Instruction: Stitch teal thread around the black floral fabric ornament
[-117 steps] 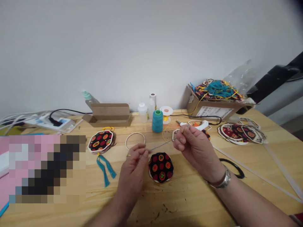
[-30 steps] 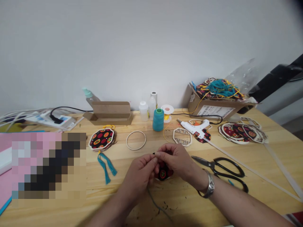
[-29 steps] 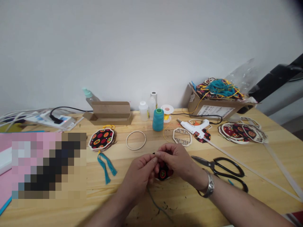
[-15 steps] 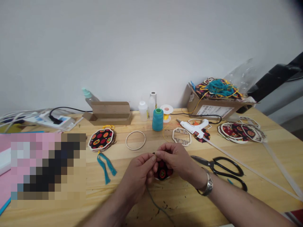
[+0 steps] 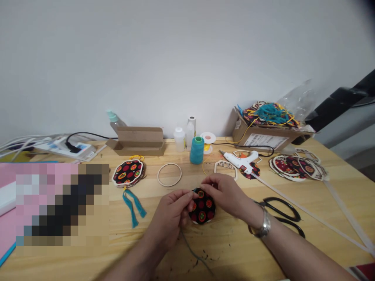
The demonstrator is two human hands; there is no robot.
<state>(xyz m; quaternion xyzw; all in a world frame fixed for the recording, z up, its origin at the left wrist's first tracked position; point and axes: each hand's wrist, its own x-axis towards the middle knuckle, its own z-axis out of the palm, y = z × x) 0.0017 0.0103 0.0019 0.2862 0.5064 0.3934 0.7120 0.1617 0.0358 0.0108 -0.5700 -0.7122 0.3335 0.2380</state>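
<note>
My left hand (image 5: pixel 172 208) pinches the left edge of a round black fabric piece (image 5: pixel 202 209) printed with red and orange flowers. My right hand (image 5: pixel 225 195) is at the upper right rim of that piece, thumb and fingers pinched together; what lies between them is too small to make out. A dull green cord (image 5: pixel 191 251) trails from below my left hand toward the front. Partly covered by my right forearm are black-handled scissors (image 5: pixel 283 208). Beyond my hands lie a thin wooden ring (image 5: pixel 158 174) and a pale lattice frame (image 5: pixel 216 166).
A teal thread cone (image 5: pixel 197 151) stands mid-table before white bottles. A white glue gun (image 5: pixel 241 160) lies to the right, below a cardboard box (image 5: pixel 238 132) of tasselled pieces. Left are a stack of patterned pieces (image 5: pixel 128 173) with teal tassels (image 5: pixel 133 207) and an open carton (image 5: pixel 140 148).
My right hand has moved right and slightly up from my left fingers, uncovering more of the fabric piece. My right forearm now covers the scissor blades. The view has shifted slightly.
</note>
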